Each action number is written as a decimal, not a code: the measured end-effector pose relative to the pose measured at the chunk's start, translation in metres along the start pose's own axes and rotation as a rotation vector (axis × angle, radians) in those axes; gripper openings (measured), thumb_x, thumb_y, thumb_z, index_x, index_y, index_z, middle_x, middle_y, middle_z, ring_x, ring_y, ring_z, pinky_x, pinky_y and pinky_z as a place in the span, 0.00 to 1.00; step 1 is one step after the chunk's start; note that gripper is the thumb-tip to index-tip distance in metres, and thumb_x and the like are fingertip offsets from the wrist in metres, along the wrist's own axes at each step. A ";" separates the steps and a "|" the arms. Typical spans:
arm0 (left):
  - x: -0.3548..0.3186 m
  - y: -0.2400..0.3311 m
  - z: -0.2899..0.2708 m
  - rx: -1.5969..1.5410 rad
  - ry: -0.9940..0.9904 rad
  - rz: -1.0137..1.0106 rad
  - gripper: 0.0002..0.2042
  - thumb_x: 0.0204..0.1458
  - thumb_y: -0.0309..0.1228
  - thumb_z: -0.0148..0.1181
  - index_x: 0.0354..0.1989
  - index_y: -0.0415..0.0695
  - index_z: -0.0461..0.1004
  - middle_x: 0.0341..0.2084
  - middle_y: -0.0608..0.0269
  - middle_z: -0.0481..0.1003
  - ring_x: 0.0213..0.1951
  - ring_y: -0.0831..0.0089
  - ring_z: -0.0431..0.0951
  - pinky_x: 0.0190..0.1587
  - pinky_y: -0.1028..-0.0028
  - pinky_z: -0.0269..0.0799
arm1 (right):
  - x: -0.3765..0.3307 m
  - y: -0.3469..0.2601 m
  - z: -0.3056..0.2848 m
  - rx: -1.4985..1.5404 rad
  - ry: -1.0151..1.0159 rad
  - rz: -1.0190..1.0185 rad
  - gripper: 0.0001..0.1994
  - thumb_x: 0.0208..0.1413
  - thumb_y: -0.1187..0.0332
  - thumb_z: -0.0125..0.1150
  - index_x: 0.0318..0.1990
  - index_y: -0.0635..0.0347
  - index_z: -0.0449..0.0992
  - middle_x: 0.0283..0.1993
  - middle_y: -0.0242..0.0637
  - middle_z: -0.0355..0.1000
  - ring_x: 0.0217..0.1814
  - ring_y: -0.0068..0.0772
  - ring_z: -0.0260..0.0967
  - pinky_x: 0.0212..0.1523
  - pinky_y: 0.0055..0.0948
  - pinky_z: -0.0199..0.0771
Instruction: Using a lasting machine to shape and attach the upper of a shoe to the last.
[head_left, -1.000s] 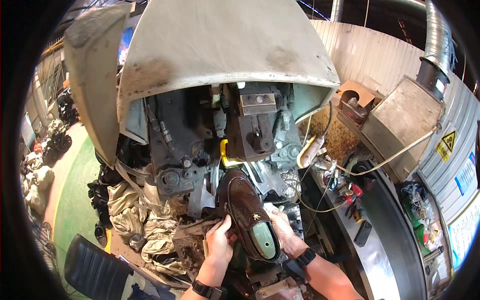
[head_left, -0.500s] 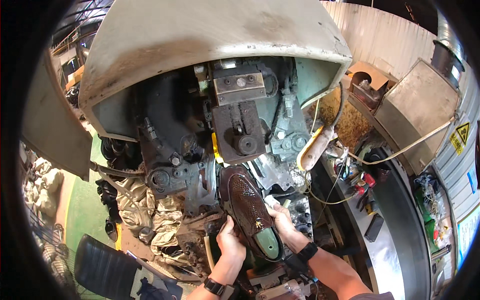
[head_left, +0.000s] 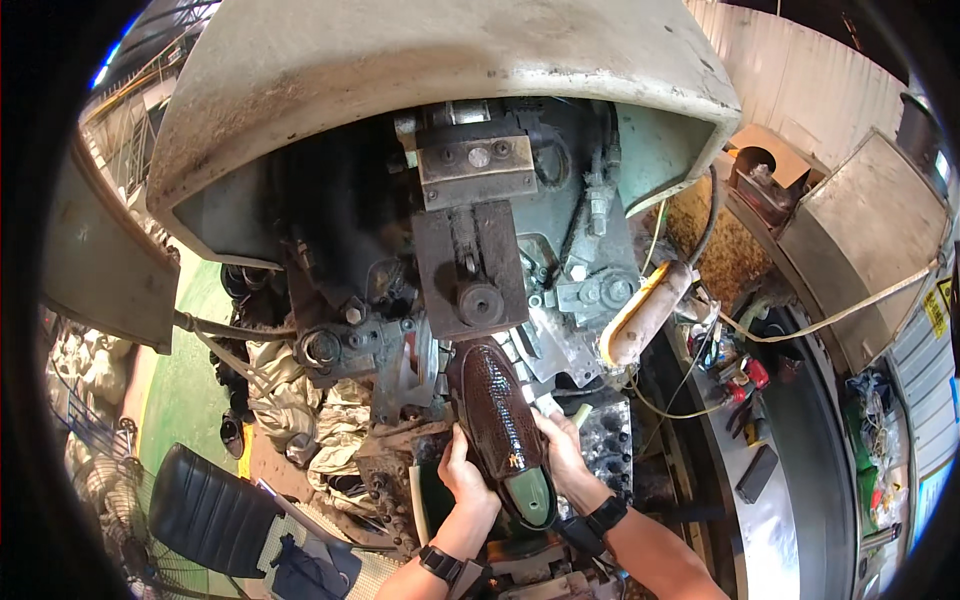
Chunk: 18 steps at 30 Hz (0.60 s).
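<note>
A dark brown, glossy shoe upper (head_left: 492, 405) with a scaly texture sits on a green shoe last (head_left: 530, 497). Its toe points away from me, under the dark metal block (head_left: 470, 265) of a machine. My left hand (head_left: 468, 480) is closed against the shoe's left side near the heel. On the right side, my right hand (head_left: 566, 452) presses the shoe, with a small white piece (head_left: 546, 404) at its fingertips that I cannot make out. Metal plates of the machine (head_left: 560, 345) flank the toe. The undersides of both hands' grip are hidden.
A pale hood (head_left: 440, 50) overhangs the machine. A long light-coloured lamp-like piece (head_left: 645, 315) hangs at right on a cable. Beyond it, tools lie on a metal bench (head_left: 765, 530). A black chair (head_left: 210, 510) and pale sacks (head_left: 285, 420) stand at left.
The shoe has turned more upright and its toe sits slightly further right, closer under the block. Both hands still hold it. The whole view has shifted a little.
</note>
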<state>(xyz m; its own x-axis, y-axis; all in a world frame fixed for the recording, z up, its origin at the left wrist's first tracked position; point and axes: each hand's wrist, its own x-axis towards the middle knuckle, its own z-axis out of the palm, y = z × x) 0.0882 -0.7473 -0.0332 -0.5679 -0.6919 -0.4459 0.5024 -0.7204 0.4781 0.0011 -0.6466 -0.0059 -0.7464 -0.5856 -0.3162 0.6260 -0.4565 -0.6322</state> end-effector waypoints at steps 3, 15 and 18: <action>-0.005 0.004 0.006 -0.051 -0.013 -0.065 0.17 0.65 0.38 0.56 0.51 0.34 0.76 0.47 0.56 0.79 0.44 0.64 0.80 0.48 0.63 0.76 | -0.005 -0.005 0.005 -0.003 0.013 0.030 0.12 0.64 0.70 0.61 0.52 0.63 0.75 0.46 0.37 0.79 0.43 0.28 0.78 0.45 0.29 0.81; -0.008 0.062 -0.060 0.509 0.045 0.309 0.16 0.64 0.40 0.60 0.45 0.38 0.75 0.37 0.60 0.78 0.40 0.68 0.80 0.46 0.67 0.78 | -0.018 -0.046 -0.042 -0.286 0.015 0.127 0.21 0.67 0.64 0.60 0.57 0.65 0.59 0.44 0.47 0.77 0.38 0.37 0.79 0.38 0.29 0.82; 0.013 0.117 -0.227 0.422 0.244 0.434 0.12 0.63 0.36 0.60 0.41 0.37 0.78 0.28 0.61 0.79 0.30 0.75 0.78 0.34 0.75 0.75 | -0.031 -0.079 -0.095 -0.529 0.087 0.021 0.34 0.65 0.64 0.62 0.65 0.75 0.48 0.48 0.54 0.77 0.41 0.39 0.80 0.41 0.31 0.82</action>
<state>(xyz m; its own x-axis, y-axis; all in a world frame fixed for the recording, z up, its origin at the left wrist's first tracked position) 0.2880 -0.8512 -0.1547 -0.1819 -0.9425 -0.2804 0.3250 -0.3268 0.8875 -0.0470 -0.5288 -0.0130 -0.7651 -0.5231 -0.3754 0.4579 -0.0322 -0.8884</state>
